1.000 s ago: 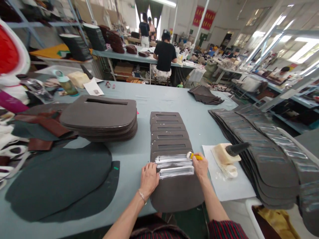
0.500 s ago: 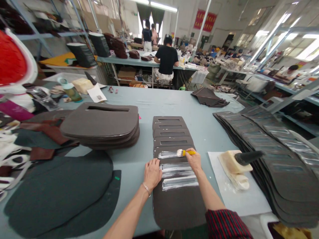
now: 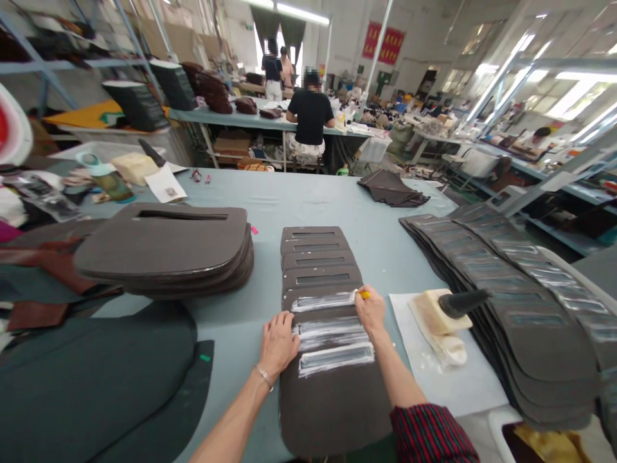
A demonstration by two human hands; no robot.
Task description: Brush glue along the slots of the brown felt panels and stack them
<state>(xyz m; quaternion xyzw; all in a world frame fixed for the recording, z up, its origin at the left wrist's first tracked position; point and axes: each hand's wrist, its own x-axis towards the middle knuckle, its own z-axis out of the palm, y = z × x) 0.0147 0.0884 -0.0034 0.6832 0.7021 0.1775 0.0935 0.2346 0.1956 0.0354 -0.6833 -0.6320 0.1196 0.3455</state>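
Overlapping dark brown panels (image 3: 332, 411), each with a narrow slot, lie in a stepped row before me. White paste (image 3: 337, 357) rims the slots of the nearest few; the farther slots look bare. My right hand (image 3: 371, 313) grips a small brush with a yellow handle (image 3: 365, 295), its bristles at the right end of a pasted slot. Flat along the row's left edge rests my left hand (image 3: 279, 344), fingers stretched onto the panels and holding nothing. To the right, a cream block-shaped container (image 3: 434, 312) with a black cone-shaped piece sits on a white sheet (image 3: 405, 328).
A thick stack of slotted panels (image 3: 168, 241) stands at left, behind large dark green-black sheets (image 3: 96, 386). More pasted panels (image 3: 544, 341) fan out at right. Folded dark pieces (image 3: 393, 188) lie at the far edge. A person (image 3: 310, 116) sits at another table beyond.
My right hand has drawn the brush rightward along the slot to its right end, leaving more white paste there. My left hand stays on the panel edge. The view has turned slightly right.
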